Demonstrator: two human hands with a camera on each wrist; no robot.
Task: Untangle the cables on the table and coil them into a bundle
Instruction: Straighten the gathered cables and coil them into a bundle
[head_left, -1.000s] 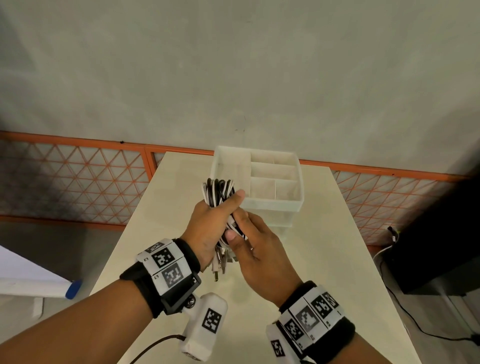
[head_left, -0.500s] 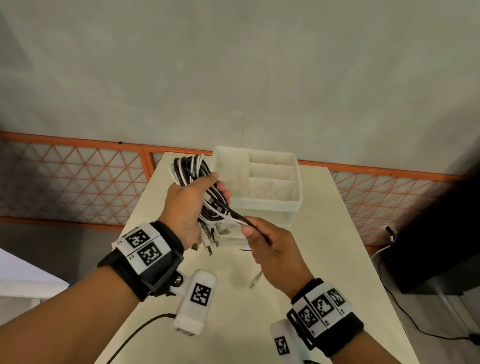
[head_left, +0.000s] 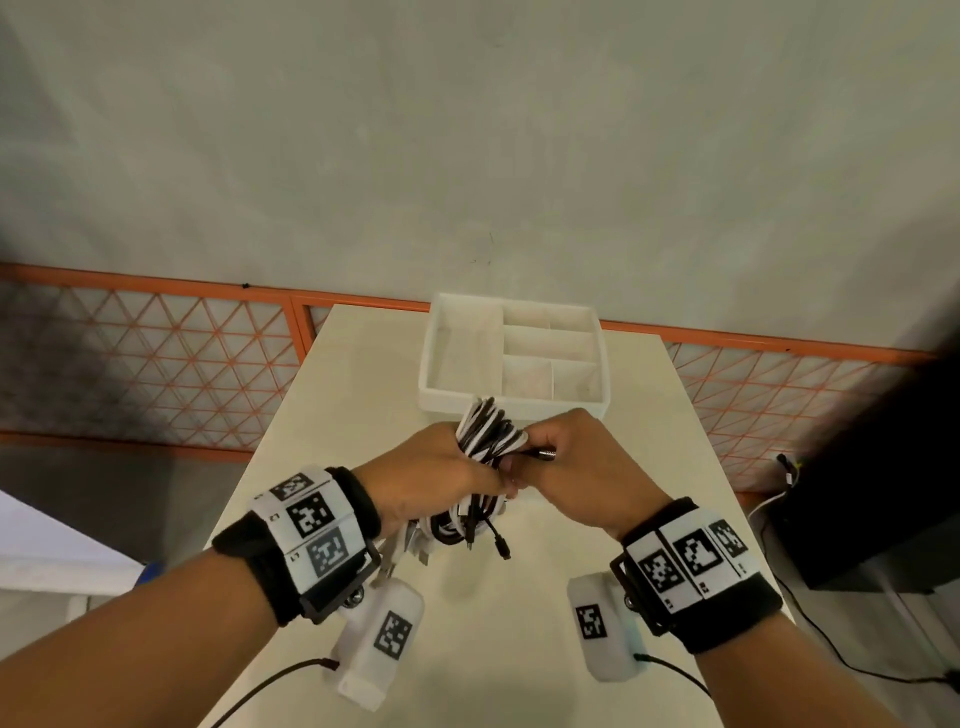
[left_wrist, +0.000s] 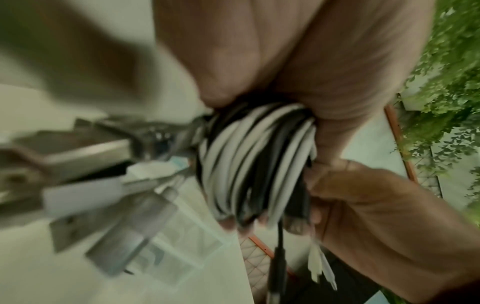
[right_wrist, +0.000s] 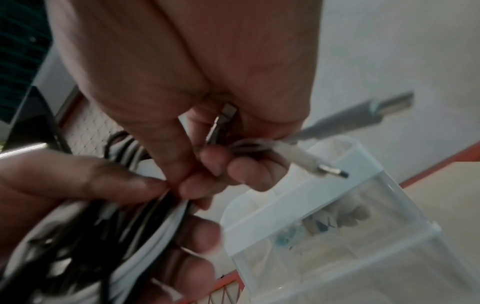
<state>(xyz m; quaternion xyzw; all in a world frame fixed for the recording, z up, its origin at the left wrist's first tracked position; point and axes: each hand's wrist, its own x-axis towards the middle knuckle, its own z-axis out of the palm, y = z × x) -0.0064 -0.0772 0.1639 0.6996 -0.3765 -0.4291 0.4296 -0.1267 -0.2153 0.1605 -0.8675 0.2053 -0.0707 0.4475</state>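
The left hand (head_left: 434, 475) is raised above the table (head_left: 519, 597), knuckles up, with its fingers wrapped round a bundle of black and white cables (head_left: 488, 436). The right hand (head_left: 576, 457) is brought in from 3 o'clock until it touches the left, its fingers curled about the same bundle, and a black plug end (head_left: 543, 453) is pinched at its fingertips. In the right wrist view a white plug (right_wrist: 311, 162) is seen jutting out past the curled fingers (right_wrist: 244, 174). Loose connectors (head_left: 467, 535) are left dangling under the hands at 6 o'clock. A white divided tray (head_left: 452, 400) is set on the table at 12 o'clock, just beyond the bundle.

Compared with half a second earlier, the hands are drawn together and the strand once stretched between them is gathered in; the bundle is shifted toward the table's middle.
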